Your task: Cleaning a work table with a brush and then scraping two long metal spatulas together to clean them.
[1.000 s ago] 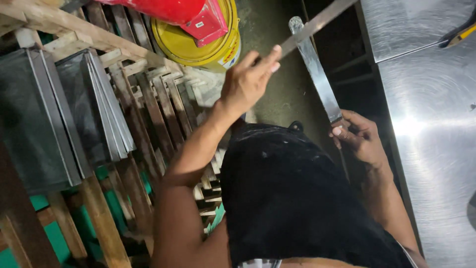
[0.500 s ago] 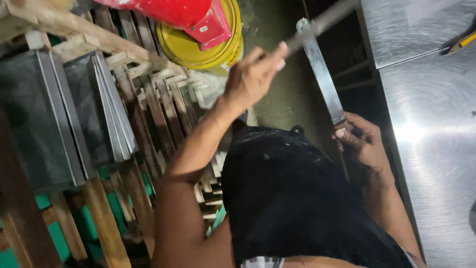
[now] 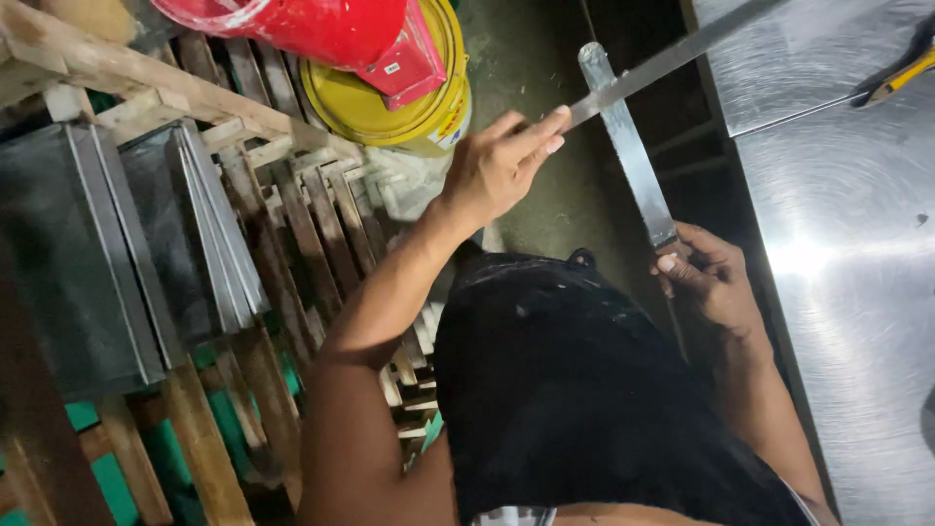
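Brushed steel sheeting point(image 3: 838, 321) fills the right side, with a wooden pallet rack point(image 3: 243, 224) of stacked grey metal plates point(image 3: 117, 253) at left and a yellow bucket point(image 3: 399, 97) under a red container point(image 3: 321, 29) above. Between them, over dark floor, two long metal strips cross. The left hand point(image 3: 502, 166) pinches the slanted strip point(image 3: 682, 58) between thumb and pressed-together fingers; the right hand point(image 3: 706, 278) curls closed around the lower end of the upright strip point(image 3: 623, 141). Doing this well likely calls for a firm grip clear of the sharp edges, with both strips kept steady where they meet.
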